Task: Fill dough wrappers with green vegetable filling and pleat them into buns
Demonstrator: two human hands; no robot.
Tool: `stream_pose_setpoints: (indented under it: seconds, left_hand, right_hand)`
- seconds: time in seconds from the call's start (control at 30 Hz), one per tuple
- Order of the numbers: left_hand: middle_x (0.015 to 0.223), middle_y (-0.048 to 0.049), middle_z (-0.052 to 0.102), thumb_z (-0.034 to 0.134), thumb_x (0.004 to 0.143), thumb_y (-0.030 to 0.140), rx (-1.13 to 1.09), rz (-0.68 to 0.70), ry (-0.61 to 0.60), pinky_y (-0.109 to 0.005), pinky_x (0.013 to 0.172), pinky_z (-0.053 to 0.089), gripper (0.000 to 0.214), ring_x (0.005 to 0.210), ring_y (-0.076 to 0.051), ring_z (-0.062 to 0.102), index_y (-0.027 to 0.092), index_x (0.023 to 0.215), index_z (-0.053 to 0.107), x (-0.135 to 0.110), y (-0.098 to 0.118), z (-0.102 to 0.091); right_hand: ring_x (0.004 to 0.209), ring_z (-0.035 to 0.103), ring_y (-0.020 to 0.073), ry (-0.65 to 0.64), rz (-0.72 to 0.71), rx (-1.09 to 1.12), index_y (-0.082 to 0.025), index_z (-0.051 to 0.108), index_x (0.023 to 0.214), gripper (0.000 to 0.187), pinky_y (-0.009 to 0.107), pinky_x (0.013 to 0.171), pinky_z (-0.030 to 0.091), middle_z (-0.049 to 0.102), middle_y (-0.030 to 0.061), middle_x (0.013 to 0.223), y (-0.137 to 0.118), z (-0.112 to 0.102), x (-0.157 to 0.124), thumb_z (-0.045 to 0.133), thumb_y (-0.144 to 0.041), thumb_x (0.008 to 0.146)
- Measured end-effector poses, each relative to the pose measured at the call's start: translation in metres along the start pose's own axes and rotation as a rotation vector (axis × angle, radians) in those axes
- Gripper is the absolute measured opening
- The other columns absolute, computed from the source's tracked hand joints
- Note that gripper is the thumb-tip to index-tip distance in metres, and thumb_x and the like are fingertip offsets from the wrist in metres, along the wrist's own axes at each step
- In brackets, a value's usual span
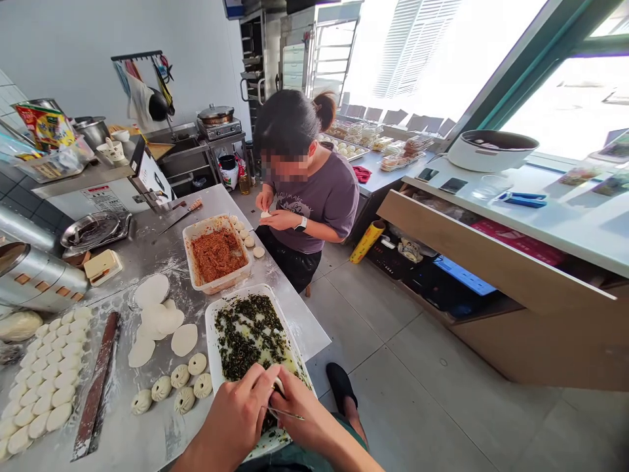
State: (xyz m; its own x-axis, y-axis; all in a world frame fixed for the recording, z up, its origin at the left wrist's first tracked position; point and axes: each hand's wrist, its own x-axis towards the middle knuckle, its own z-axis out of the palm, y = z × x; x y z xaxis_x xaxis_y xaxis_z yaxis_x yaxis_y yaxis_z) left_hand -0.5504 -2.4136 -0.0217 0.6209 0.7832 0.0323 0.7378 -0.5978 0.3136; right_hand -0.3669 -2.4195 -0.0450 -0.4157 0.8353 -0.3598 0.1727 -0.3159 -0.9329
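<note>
Above the near end of a white tray of chopped green filling (250,331), my left hand (238,410) and my right hand (297,410) meet around a small dough bun (278,385). Both hands are closed, with fingertips pinched at its edge; most of the bun is hidden by them. A thin metal tool (289,415) sticks out along my right hand, its other end out of sight. Left of the tray sit several pleated buns (179,376), with flat dough wrappers (184,339) behind them.
A co-worker (314,190) stands across the table, shaping dough near a tub of reddish filling (216,255). Rows of dough pieces (46,380) and a brown wooden strip (97,387) lie at left. A knife (181,213) lies farther back. An open drawer (491,255) juts out at right.
</note>
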Motion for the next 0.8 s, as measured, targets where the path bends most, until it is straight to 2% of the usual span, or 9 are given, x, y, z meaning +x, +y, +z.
stream_pose_setpoints:
  seconds: [0.07,0.17,0.23,0.33,0.43,0.6,0.73,0.8]
  left_hand:
    - [0.107,-0.0056,0.067,0.038,0.1,0.022,0.002,-0.004,-0.002,-0.023,0.068,0.057,0.033,0.08,-0.014,0.07,0.024,0.128,0.056,0.0,-0.002,-0.002]
    - [0.098,-0.0026,0.066,0.038,0.102,0.024,-0.047,-0.081,0.029,-0.024,0.069,0.056,0.026,0.081,-0.014,0.069,0.026,0.109,0.063,0.001,-0.003,-0.008]
    - [0.102,-0.003,0.067,0.039,0.102,0.024,-0.079,-0.096,0.078,-0.023,0.072,0.056,0.027,0.086,-0.014,0.069,0.027,0.118,0.061,0.002,-0.003,-0.011]
    - [0.103,-0.003,0.068,0.039,0.102,0.022,-0.085,-0.066,0.115,-0.022,0.068,0.056,0.033,0.082,-0.013,0.069,0.028,0.129,0.055,0.002,-0.001,-0.011]
    - [0.098,-0.0033,0.067,0.037,0.1,0.018,-0.066,-0.05,0.117,-0.023,0.066,0.055,0.03,0.082,-0.014,0.07,0.026,0.117,0.06,0.0,0.0,-0.008]
    - [0.111,-0.0067,0.067,0.037,0.098,0.017,0.023,-0.008,0.066,-0.026,0.068,0.056,0.042,0.082,-0.015,0.07,0.023,0.138,0.048,0.002,0.0,-0.004]
    - [0.098,-0.0036,0.066,0.036,0.099,0.017,0.011,-0.043,0.045,-0.024,0.066,0.054,0.029,0.079,-0.015,0.069,0.025,0.115,0.059,0.004,0.002,-0.004]
    - [0.104,-0.0047,0.066,0.036,0.1,0.018,0.007,-0.032,0.045,-0.024,0.068,0.055,0.03,0.081,-0.015,0.07,0.024,0.122,0.056,0.004,0.003,-0.005]
  right_hand:
    - [0.07,0.056,0.0147,-0.033,-0.005,0.005,-0.021,0.057,0.108,0.023,0.028,0.067,0.045,0.06,-0.001,0.086,-0.006,-0.005,-0.003,0.059,-0.024,0.085]
    - [0.074,0.056,0.0156,-0.091,-0.022,0.248,-0.022,0.053,0.124,0.038,0.029,0.067,0.048,0.059,0.0004,0.093,-0.007,-0.009,-0.005,0.061,-0.034,0.089]
    - [0.077,0.058,0.0168,-0.109,-0.076,0.415,-0.023,0.053,0.125,0.037,0.031,0.07,0.051,0.059,0.0016,0.094,-0.004,-0.007,-0.004,0.055,-0.046,0.096]
    - [0.08,0.061,0.0176,-0.102,-0.154,0.512,-0.024,0.053,0.121,0.036,0.033,0.075,0.052,0.059,0.0007,0.091,0.003,0.0,-0.001,0.053,-0.051,0.098]
    - [0.072,0.059,0.016,-0.066,-0.161,0.487,-0.025,0.052,0.117,0.034,0.029,0.067,0.05,0.058,-0.0006,0.085,0.004,0.005,0.001,0.05,-0.053,0.098]
    - [0.066,0.055,0.0144,0.001,-0.107,0.272,-0.025,0.051,0.106,0.033,0.027,0.062,0.045,0.056,-0.0024,0.08,0.003,0.005,0.001,0.045,-0.056,0.099]
    - [0.064,0.053,0.0135,-0.026,-0.059,0.24,-0.025,0.05,0.109,0.03,0.027,0.059,0.042,0.056,-0.0032,0.081,0.004,0.003,-0.001,0.044,-0.053,0.099]
    - [0.062,0.051,0.0134,-0.029,-0.047,0.21,-0.025,0.05,0.109,0.027,0.027,0.059,0.041,0.055,-0.0041,0.077,0.004,0.002,-0.002,0.044,-0.049,0.099]
